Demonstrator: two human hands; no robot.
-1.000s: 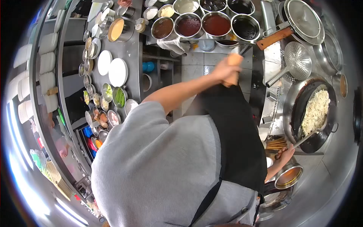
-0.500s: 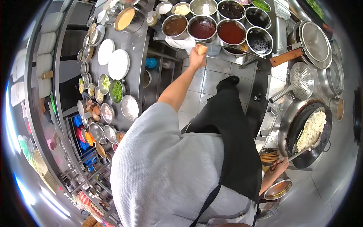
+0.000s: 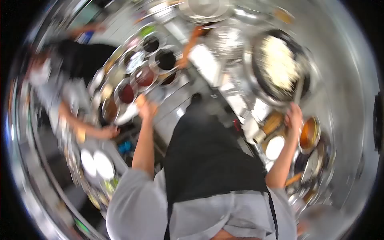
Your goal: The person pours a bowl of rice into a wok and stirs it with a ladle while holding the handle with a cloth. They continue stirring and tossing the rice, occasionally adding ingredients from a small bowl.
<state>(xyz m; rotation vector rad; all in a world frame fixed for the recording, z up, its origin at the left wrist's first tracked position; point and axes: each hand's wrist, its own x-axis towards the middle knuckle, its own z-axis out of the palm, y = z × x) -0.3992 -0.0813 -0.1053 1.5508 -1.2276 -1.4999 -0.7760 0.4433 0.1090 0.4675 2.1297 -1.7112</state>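
On the right, a wok sits at the stove with a heap of pale, rice-like food in it. My right hand is closed around the handle of a long metal wok utensil; its far end reaches the food and is too blurred to tell spatula from ladle. Out over the near edge of the sauce pots, my left hand is closed on a small tan-orange piece, perhaps a handle end. Closest to it are a dark red sauce pot and a brown sauce pot.
Another person stands at left, with an arm reaching toward the counter near my left hand. White plates lie on the left counter. A pot of orange liquid stands right of my right hand. A wooden-handled strainer lies beside the sauces.
My view has swung toward the stove, blurring the picture. The other person has come into view at left. Both hands keep their holds; the utensil remains at the wok.
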